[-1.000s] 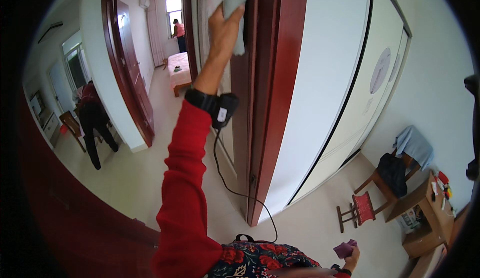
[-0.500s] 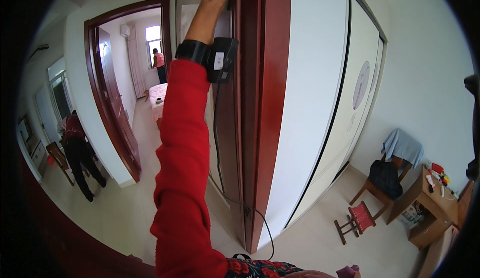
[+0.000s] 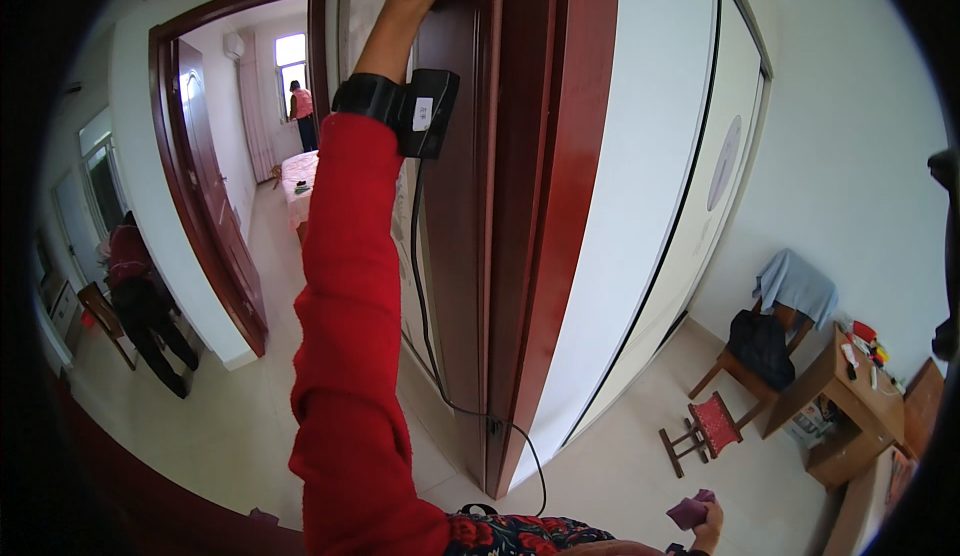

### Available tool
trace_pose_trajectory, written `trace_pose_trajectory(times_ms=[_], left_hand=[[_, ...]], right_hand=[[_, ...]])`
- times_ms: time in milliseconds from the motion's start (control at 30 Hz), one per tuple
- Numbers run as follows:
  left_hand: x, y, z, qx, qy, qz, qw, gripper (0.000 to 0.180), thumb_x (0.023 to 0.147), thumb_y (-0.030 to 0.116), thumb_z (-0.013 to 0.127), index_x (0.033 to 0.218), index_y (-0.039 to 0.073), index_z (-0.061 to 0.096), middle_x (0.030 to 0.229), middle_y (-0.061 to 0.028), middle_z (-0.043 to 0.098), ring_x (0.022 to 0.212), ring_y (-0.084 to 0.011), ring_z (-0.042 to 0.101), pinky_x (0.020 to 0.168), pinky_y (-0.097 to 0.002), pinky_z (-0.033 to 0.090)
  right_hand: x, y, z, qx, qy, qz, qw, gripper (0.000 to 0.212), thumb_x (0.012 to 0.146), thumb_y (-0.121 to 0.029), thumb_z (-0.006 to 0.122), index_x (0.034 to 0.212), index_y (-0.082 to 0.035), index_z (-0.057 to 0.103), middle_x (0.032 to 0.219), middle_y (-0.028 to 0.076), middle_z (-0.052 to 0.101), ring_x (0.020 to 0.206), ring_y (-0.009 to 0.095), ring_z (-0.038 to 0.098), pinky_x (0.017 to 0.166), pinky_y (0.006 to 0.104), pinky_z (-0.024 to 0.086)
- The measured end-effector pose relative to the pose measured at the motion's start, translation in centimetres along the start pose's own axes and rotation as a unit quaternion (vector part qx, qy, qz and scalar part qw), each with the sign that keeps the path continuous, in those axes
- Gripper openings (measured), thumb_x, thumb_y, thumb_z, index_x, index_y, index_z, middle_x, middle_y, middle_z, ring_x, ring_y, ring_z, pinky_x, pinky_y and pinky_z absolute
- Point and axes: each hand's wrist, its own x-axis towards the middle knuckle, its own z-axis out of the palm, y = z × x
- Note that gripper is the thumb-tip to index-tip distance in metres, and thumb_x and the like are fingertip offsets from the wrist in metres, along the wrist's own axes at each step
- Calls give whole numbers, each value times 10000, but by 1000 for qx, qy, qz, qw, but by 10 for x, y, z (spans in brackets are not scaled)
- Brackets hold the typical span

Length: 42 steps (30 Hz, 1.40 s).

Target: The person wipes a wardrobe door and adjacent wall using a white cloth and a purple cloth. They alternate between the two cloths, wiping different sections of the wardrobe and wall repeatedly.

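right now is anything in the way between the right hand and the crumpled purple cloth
Nothing visible is: the bare right hand holds the crumpled purple cloth directly, above the pale floor.

The long, red, knit-looking sleeve (image 3: 350, 326) is matt and faintly fuzzy; the black box-shaped plastic wrist device (image 3: 431, 114) looks smooth. The tall, dark-red wooden door frame (image 3: 570, 156) appears polished — even, with a soft gloss. The crumpled purple cloth (image 3: 689, 510) is matt, as is the pale-blue draped cloth (image 3: 797, 284). The low brown desk (image 3: 865, 396) resembles smooth wood — the pale floor (image 3: 755, 481) has a slight sheen.
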Motion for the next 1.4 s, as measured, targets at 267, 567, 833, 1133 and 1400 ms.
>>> trace_pose_trajectory(times_ms=[267, 567, 833, 1133, 1400], left_hand=[[-70, -27, -15, 47, 10, -53, 997, 485, 940, 255, 574, 1344, -2, 496, 1254, -193, 605, 1196, -293, 549, 1020, -366, 394], [-309, 22, -49, 72, -33, -127, 989, 493, 932, 112, 590, 1399, 32, 450, 1392, -112, 476, 1272, -246, 446, 1061, -328, 349], [-497, 70, -66, 35, -33, -287, 957, 472, 945, 22, 548, 1406, 42, 447, 1534, -128, 312, 1425, -266, 279, 1170, -359, 228], [-622, 94, -96, 11, 3, -731, 682, 626, 950, 325, 595, 1431, -8, 373, 1394, -144, 474, 1234, -272, 475, 1047, -388, 357], [-480, 98, -122, -128, 187, -669, 708, 543, 937, 364, 608, 1311, -14, 501, 1302, -137, 547, 1140, -276, 558, 961, -420, 466]], right_hand=[[-3, 13, 13, 16, 8, 47, 999, 390, 761, 15, 481, 1139, -28, 566, 993, 114, 611, 905, 289, 623, 852, 436, 535], [2, -15, 10, -38, -62, 84, 994, 417, 785, 2, 490, 1197, -11, 550, 1037, 95, 604, 957, 252, 609, 883, 406, 525], [13, -19, 27, -114, -85, 91, 986, 407, 802, -5, 504, 1204, 9, 560, 1072, 103, 617, 984, 242, 609, 882, 372, 517], [-1, -15, 29, -98, -82, 94, 987, 434, 800, 13, 502, 1230, 8, 558, 1075, 103, 628, 965, 242, 622, 855, 364, 530], [-9, 1, 12, 41, 21, 92, 995, 259, 864, -43, 514, 1111, -16, 588, 1014, 100, 644, 927, 244, 644, 831, 383, 554]])
